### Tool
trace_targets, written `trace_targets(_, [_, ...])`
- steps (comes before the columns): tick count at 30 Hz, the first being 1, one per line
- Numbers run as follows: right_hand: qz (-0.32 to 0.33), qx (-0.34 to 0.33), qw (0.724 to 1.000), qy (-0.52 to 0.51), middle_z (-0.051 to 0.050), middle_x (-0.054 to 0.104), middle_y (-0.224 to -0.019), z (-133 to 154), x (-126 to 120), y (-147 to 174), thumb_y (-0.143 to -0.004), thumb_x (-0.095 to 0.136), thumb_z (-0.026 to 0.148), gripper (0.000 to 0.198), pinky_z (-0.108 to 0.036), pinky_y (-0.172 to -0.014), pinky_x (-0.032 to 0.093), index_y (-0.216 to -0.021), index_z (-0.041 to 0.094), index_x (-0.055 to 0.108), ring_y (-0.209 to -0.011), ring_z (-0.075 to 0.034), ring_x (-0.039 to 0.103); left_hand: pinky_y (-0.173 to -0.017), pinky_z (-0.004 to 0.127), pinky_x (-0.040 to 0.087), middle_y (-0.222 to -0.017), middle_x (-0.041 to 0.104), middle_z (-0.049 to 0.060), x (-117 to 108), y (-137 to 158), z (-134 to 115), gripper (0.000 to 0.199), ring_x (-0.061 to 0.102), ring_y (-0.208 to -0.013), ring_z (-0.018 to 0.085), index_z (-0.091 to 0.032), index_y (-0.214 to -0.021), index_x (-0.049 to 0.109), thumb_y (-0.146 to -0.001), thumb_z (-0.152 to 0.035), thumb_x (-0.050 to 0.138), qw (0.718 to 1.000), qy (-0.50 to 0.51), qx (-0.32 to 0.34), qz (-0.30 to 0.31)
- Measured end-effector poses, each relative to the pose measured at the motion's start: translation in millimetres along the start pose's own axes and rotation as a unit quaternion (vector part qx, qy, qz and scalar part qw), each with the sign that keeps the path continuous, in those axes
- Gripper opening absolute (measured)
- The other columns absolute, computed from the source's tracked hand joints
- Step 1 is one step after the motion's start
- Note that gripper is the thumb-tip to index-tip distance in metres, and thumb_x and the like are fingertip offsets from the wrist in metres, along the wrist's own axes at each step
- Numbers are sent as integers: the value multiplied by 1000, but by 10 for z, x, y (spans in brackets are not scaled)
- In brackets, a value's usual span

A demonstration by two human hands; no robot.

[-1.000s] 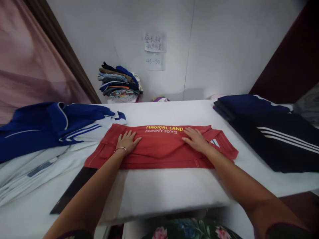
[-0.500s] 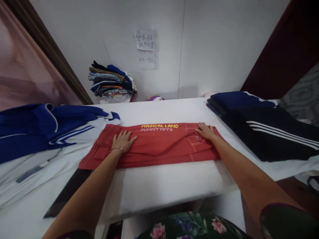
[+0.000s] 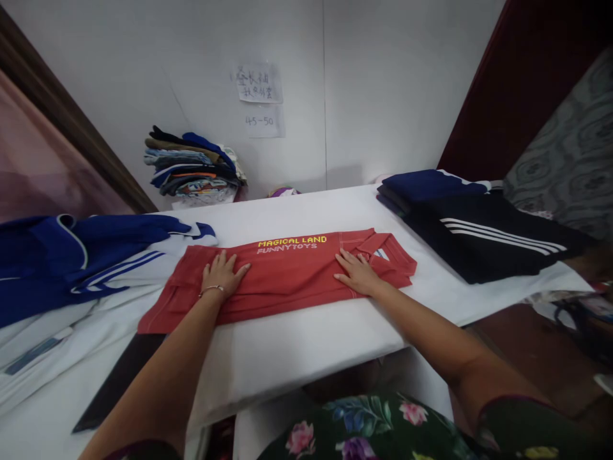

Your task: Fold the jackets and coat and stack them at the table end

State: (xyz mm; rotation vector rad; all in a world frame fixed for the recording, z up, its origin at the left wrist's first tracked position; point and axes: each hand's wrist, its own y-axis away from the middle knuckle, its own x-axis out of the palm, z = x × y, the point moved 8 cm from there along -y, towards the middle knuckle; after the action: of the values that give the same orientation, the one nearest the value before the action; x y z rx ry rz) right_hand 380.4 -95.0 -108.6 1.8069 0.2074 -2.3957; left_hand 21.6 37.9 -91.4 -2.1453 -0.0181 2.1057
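A red garment (image 3: 287,271), folded into a long strip, lies across the white table in front of me. Yellow letters reading "MAGICAL LAND" and "FUNNYTOYS" below them run along its far edge. Its collar, with a white label (image 3: 382,254), shows at the right end. My left hand (image 3: 223,275), a bracelet on its wrist, rests flat on the left part with fingers spread. My right hand (image 3: 357,271) lies flat and spread on the cloth just left of the collar. Neither hand grips the fabric.
Blue and white clothing (image 3: 110,255) is heaped at the left, near a dark flat item (image 3: 117,383). Folded dark garments (image 3: 483,236) lie at the right. A stack of folded clothes (image 3: 196,166) stands at the back by the wall. The white table's (image 3: 297,345) front edge is close to me.
My right hand has slid left, off the garment's right end. The collar and label now show there. My left hand stays on the left part. The view has shifted to the right.
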Motion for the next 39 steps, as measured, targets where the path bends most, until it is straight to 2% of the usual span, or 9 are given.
trace_targets(4, [-6,-1,1000,-9,-9,11,-155,-19,-32,-17,-90,28,62,72,-50,-113,8,-148,20,20,-142,-24,13,-110,50,22,-154,19,12,-129,208,-177,64,19,-140,28,-18,-140,39,-88,-54,29,998,42,-9,-38])
trace_targets(11, [-61,-5,996,-65,-8,22,-153,-51,-141,55,-92,30,57,64,-50,-112,13,-145,22,29,-140,-22,19,-111,56,6,-152,27,5,54,663,-770,56,18,-141,25,-28,-140,38,-90,-53,33,991,63,114,31])
trace_targets(14, [-121,-3,992,-34,-8,29,-150,-178,-238,224,-92,32,52,58,-52,-112,13,-143,24,34,-140,-24,20,-112,55,6,-151,29,5,60,689,-768,55,19,-140,26,-29,-139,40,-89,-53,36,990,82,110,25])
trace_targets(19, [-89,1,996,18,-7,35,-147,-477,-85,501,-91,35,52,53,-56,-110,16,-137,27,43,-138,-28,26,-112,52,10,-146,39,6,-14,714,-689,47,25,-138,25,-27,-131,50,-90,-46,40,985,140,98,-5])
trace_targets(24, [-120,-19,993,4,-7,35,-147,-483,-112,593,-90,39,47,52,-53,-111,19,-136,24,46,-138,-26,25,-111,43,23,-132,55,6,-159,836,-545,34,39,-131,21,-22,-115,63,-89,-36,46,973,204,81,-68])
trace_targets(28, [-113,-58,992,-25,-8,35,-147,-139,-185,475,-90,40,44,51,-53,-111,21,-136,23,45,-139,-26,24,-109,43,28,-127,60,6,-194,928,-571,33,46,-124,22,-23,-113,65,-84,-35,55,966,220,117,-74])
trace_targets(33, [-68,-160,984,-42,-7,32,-149,670,-213,183,-91,40,41,51,-52,-111,20,-138,24,42,-139,-26,22,-109,47,26,-128,58,7,-173,970,-657,35,44,-125,25,-23,-114,64,-82,-34,59,970,202,122,-60])
trace_targets(36, [-56,-214,974,-39,-6,30,-150,1050,-132,-7,-91,40,42,51,-51,-112,19,-139,25,41,-139,-25,22,-106,45,31,-125,60,9,-175,967,-664,34,48,-121,24,-22,-114,64,-82,-32,60,967,210,130,-69])
trace_targets(39, [-43,-236,971,-20,-8,36,-147,1181,69,-179,-91,40,42,49,-53,-111,20,-136,23,45,-137,-26,28,-101,41,38,-119,64,8,-194,945,-589,29,55,-113,21,-21,-109,66,-82,-24,58,962,215,135,-100])
